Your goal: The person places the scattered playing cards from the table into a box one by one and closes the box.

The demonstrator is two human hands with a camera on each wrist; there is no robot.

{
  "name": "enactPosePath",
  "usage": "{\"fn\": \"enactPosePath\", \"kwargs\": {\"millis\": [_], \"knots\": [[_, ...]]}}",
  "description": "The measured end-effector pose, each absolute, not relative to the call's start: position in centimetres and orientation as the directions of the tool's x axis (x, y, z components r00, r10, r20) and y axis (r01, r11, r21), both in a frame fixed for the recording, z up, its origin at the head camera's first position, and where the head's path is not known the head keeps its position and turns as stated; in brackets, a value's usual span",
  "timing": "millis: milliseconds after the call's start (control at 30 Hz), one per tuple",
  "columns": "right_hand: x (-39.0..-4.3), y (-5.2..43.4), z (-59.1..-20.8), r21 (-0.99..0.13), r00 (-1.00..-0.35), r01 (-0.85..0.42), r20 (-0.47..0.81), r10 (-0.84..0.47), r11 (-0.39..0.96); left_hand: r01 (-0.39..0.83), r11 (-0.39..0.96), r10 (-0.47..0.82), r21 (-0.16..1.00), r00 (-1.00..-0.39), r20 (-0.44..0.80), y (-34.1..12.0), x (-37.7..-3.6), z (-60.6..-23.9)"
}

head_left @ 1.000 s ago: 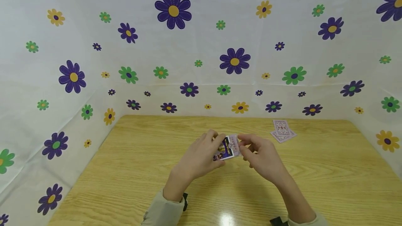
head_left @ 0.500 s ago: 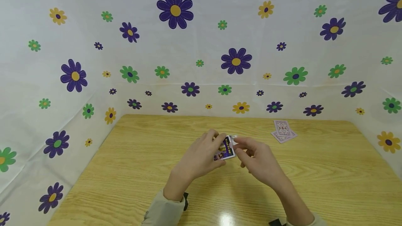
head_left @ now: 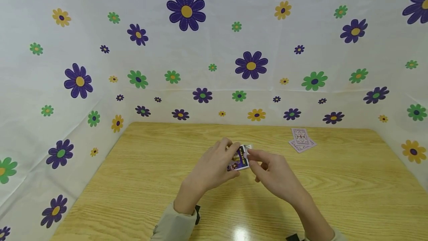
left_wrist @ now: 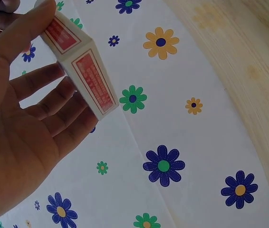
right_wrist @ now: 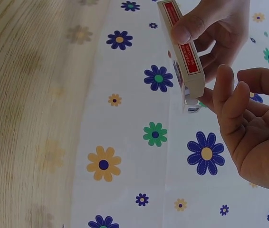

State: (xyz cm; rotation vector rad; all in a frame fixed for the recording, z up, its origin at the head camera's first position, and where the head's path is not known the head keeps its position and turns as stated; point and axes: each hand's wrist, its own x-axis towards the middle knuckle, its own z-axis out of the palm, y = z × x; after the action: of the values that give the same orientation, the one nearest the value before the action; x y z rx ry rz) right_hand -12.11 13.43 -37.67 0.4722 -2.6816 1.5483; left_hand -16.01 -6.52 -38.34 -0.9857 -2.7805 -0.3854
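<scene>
My left hand (head_left: 214, 166) grips a small card box (head_left: 239, 158) above the middle of the wooden table (head_left: 150, 196), thumb on one long edge and fingers on the other. In the left wrist view the box (left_wrist: 84, 71) shows its red-labelled sides above my left palm (left_wrist: 20, 123). My right hand (head_left: 271, 170) is at the box's right end with its fingertips against it. In the right wrist view a white flap (right_wrist: 191, 108) sticks out at the end of the box (right_wrist: 184, 52), and a fingertip of my right hand (right_wrist: 253, 123) touches there; the other fingers hang loosely curled.
A few playing cards (head_left: 301, 140) lie face down at the back right of the table. Flower-print sheeting (head_left: 214, 47) walls the table at the back and on both sides. My sleeves reach in from the near edge.
The patterned card end that stuck out of the box's right end a second ago no longer shows. My right hand has moved left, up against the box. The left hand has hardly moved.
</scene>
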Motion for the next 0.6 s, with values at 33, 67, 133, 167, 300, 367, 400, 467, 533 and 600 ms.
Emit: {"fn": "enactPosePath", "kwargs": {"millis": [33,67,133,167,300,367,400,467,533,600], "knots": [[-12.12,13.45,-37.68,-0.844,-0.954,-0.263,0.157,-0.254,0.467,0.637,0.748,0.594,0.187,-0.768,0.240,-6.52,-16.00,-38.33],[-12.13,13.47,-37.69,-0.843,-0.954,-0.265,0.157,-0.255,0.469,0.637,0.748,0.593,0.188,-0.768,0.240,-6.52,-15.99,-38.33],[-12.15,13.53,-37.69,-0.838,-0.953,-0.268,0.159,-0.257,0.476,0.636,0.748,0.593,0.190,-0.769,0.239,-6.51,-15.97,-38.30],[-12.16,13.56,-37.70,-0.835,-0.953,-0.270,0.160,-0.258,0.479,0.635,0.749,0.592,0.191,-0.770,0.238,-6.51,-15.95,-38.28],[-12.18,13.69,-37.71,-0.823,-0.951,-0.279,0.165,-0.262,0.494,0.632,0.750,0.591,0.193,-0.773,0.232,-6.51,-15.95,-38.24],[-12.20,13.74,-37.72,-0.818,-0.950,-0.283,0.168,-0.264,0.500,0.631,0.752,0.591,0.190,-0.773,0.229,-6.52,-15.98,-38.26],[-12.21,13.76,-37.73,-0.816,-0.949,-0.286,0.170,-0.265,0.502,0.631,0.752,0.592,0.190,-0.773,0.229,-6.53,-15.99,-38.28],[-12.24,13.81,-37.77,-0.812,-0.948,-0.290,0.174,-0.265,0.506,0.631,0.753,0.592,0.185,-0.773,0.227,-6.53,-16.02,-38.31],[-12.27,13.86,-37.82,-0.810,-0.947,-0.295,0.180,-0.265,0.507,0.629,0.756,0.591,0.182,-0.775,0.224,-6.53,-16.01,-38.31],[-12.31,13.95,-37.86,-0.808,-0.945,-0.304,0.190,-0.266,0.504,0.626,0.758,0.590,0.180,-0.777,0.221,-6.52,-16.00,-38.29]]}}
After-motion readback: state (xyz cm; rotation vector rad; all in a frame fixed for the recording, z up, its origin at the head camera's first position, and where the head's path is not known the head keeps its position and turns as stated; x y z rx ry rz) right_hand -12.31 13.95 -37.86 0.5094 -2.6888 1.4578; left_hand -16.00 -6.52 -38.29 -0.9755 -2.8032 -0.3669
